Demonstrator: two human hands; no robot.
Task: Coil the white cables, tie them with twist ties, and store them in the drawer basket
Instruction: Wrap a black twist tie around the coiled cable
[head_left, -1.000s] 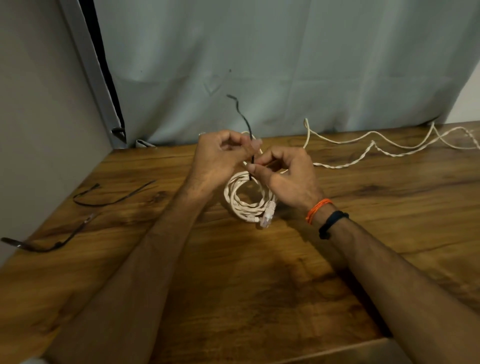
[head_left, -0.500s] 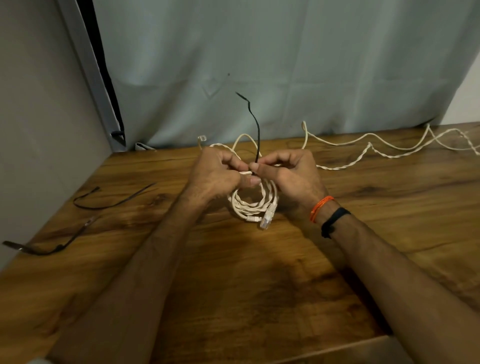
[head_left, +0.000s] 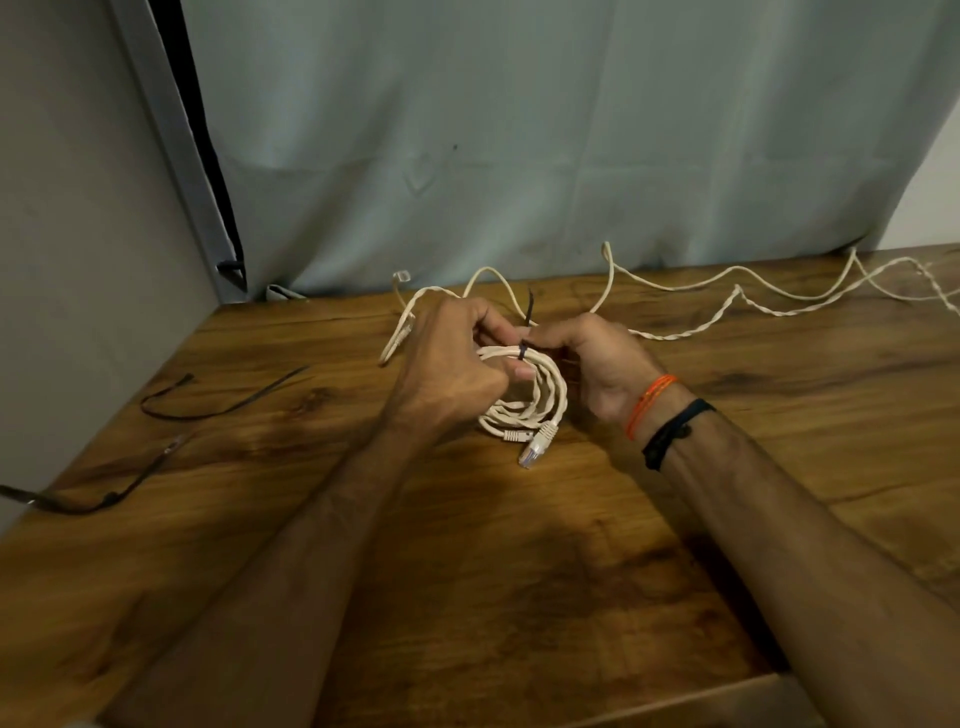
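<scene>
**Both hands at the tie on a coiled white cable**

Head view: The left hand (head_left: 447, 364) and right hand (head_left: 597, 364) meet over a wooden surface (head_left: 467, 571), fingers curled, both gripping the coiled white cable (head_left: 540, 400) between them. The coil hangs just below the fingers, its two plug ends (head_left: 535, 447) pointing down toward the surface on the side nearest the person. A black twist tie (head_left: 522, 351) wraps the top of the coil right between the two hands; the right hand's fingertips pinch it there, and its free end sticks up above the knuckles. Beyond the hands, more loose white cable (head_left: 727, 306) trails away past the right hand along the back edge. Well off to the left hand's side lie two spare black ties (head_left: 208, 410), apart from the coil. The right wrist wears an orange band (head_left: 649, 402) and a black band (head_left: 672, 431).
</scene>
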